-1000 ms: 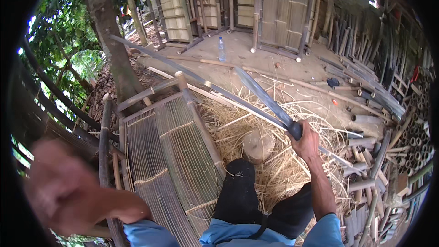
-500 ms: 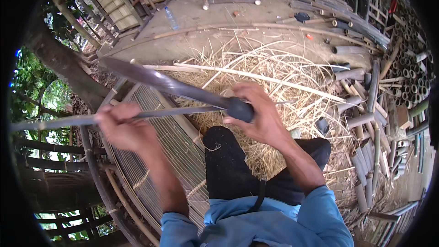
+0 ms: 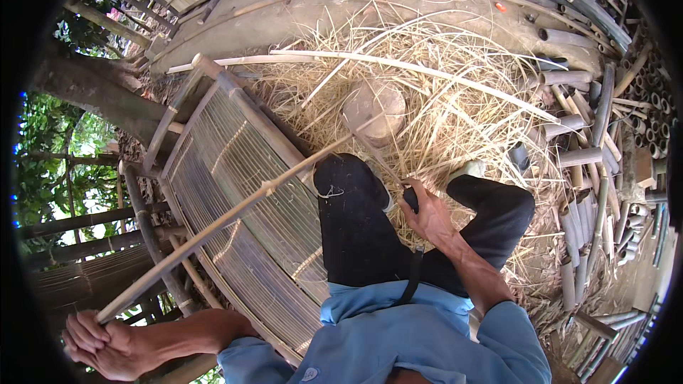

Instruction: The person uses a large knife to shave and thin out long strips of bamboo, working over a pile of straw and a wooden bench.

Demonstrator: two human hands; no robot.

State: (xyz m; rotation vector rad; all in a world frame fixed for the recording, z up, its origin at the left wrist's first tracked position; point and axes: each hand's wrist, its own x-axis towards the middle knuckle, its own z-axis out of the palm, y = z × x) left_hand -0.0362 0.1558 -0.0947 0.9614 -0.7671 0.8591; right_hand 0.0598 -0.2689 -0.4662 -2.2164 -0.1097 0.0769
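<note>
Shavings [image 3: 459, 92] cover earthen ground [image 3: 263, 27] below the knife [image 3: 410, 200].

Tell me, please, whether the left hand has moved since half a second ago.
Yes: the left hand, then seen over the left part of the slatted bench, has moved outward and nearer, beyond the bench's left side.
</note>
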